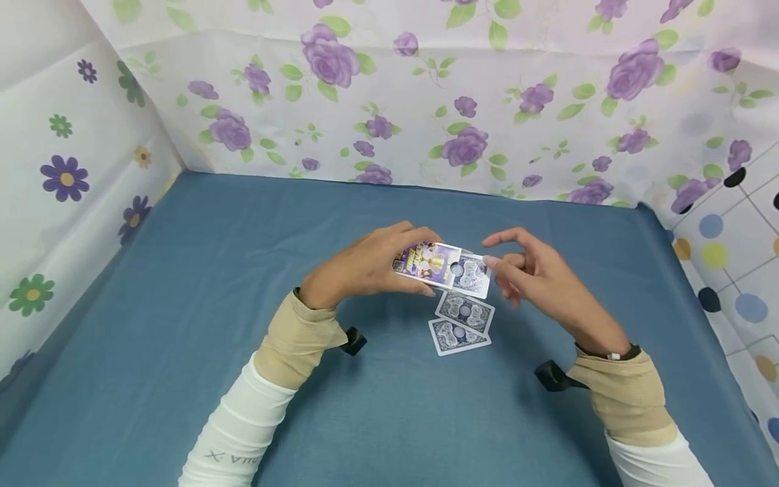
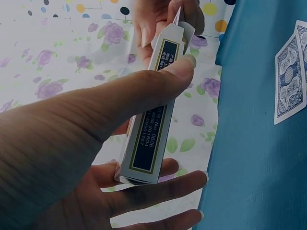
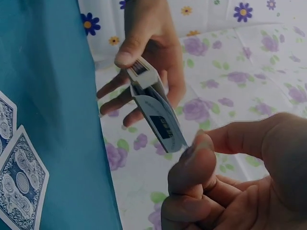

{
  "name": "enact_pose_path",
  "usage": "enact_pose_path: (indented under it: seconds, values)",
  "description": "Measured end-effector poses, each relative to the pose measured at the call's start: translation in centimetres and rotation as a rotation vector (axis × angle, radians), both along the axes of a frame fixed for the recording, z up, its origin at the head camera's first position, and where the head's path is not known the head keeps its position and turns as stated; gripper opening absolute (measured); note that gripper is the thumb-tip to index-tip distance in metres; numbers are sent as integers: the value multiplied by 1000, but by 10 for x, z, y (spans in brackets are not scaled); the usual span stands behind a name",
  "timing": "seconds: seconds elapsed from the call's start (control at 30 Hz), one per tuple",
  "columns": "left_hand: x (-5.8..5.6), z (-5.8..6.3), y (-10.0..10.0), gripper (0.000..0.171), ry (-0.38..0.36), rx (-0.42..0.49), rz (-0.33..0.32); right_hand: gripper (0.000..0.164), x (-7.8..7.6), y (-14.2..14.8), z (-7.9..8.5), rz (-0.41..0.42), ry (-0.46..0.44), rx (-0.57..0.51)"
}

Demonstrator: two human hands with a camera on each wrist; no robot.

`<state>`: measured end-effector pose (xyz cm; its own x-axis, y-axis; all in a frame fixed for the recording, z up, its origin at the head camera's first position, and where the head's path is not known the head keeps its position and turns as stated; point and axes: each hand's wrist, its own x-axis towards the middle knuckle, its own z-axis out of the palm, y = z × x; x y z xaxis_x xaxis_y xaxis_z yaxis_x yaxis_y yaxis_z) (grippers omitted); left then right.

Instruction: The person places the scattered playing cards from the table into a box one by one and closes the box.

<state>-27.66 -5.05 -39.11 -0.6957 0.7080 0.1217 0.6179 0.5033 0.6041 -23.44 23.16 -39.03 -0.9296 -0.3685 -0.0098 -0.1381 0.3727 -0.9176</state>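
My left hand [image 1: 380,264] grips a playing card box [image 1: 429,262], thumb along one narrow side and fingers on the other. The box has a purple and yellow printed face; dark labels with white print show on its narrow side in the left wrist view. Its flap [image 3: 163,124] hangs open toward my right hand. A blue-and-white playing card [image 1: 471,274] sticks partway out of the open end. My right hand [image 1: 535,277] pinches that card's outer edge between thumb and a curled finger. Whatever else the box contains is hidden.
Two playing cards, an upper one [image 1: 465,311] and a lower one [image 1: 456,336], lie overlapping, backs up, on the blue cloth [image 1: 389,406] below the box. A floral sheet [image 1: 414,95] rises behind the table, with a dotted, tiled-pattern sheet [image 1: 742,270] on the right.
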Motion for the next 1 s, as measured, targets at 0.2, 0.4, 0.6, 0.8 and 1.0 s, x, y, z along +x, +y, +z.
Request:
enact_pose_path:
  seconds: [0.2, 0.4, 0.6, 0.8, 1.0]
  values:
    - [-1, -2, 0, 65, -1, 2, -4, 38, -1, 1, -1, 81, -16, -38]
    - [0, -2, 1, 64, 3, 3, -16, 38, -2, -4, -4, 107, 5, -73]
    - [1, -3, 4, 63, 18, 6, -35, 40, -1, -10, -9, 111, 9, -81]
    - [2, -2, 7, 62, 17, 14, -45, 40, -1, -12, -15, 85, 33, -69]
    - [3, -3, 8, 62, 20, 10, -60, 41, -1, -16, -19, 35, 10, -25]
